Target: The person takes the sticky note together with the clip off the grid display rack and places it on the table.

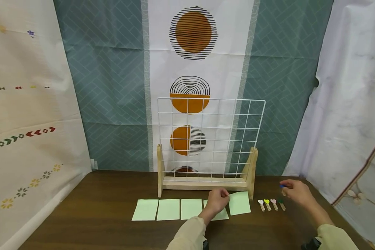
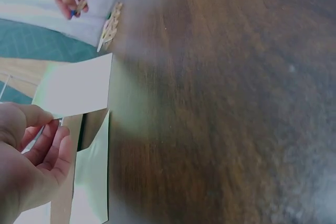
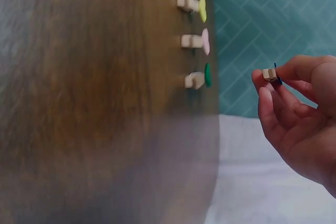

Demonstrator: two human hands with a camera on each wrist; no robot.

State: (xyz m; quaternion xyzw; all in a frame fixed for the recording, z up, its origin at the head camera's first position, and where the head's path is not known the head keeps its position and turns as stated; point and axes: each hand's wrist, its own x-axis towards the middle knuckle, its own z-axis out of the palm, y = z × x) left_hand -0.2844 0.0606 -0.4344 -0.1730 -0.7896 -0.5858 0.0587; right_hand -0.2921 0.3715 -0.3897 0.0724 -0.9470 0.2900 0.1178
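Note:
Between thumb and fingertips, my left hand (image 1: 217,200) pinches the left edge of a light green paper sheet (image 1: 240,204), the rightmost one, which is lifted at a tilt in the left wrist view. Just below this hand, another green sheet (image 1: 220,215) lies partly covered by it. Off to the right, my right hand (image 1: 297,191) holds a small wooden clothespin (image 3: 269,74) with a blue decoration, pinched at the fingertips above the table. A row of mini clothespins with heart tops, white (image 1: 261,205), yellow (image 1: 267,204), pink (image 1: 274,204) and dark green (image 1: 282,204), lies near that hand.
Behind the sheets stands a white wire grid (image 1: 210,139) in a wooden base (image 1: 203,184). More green sheets (image 1: 168,209) lie in a row to the left on the dark wooden table (image 1: 90,215). Patterned cloths (image 1: 112,86) hang around the back and sides.

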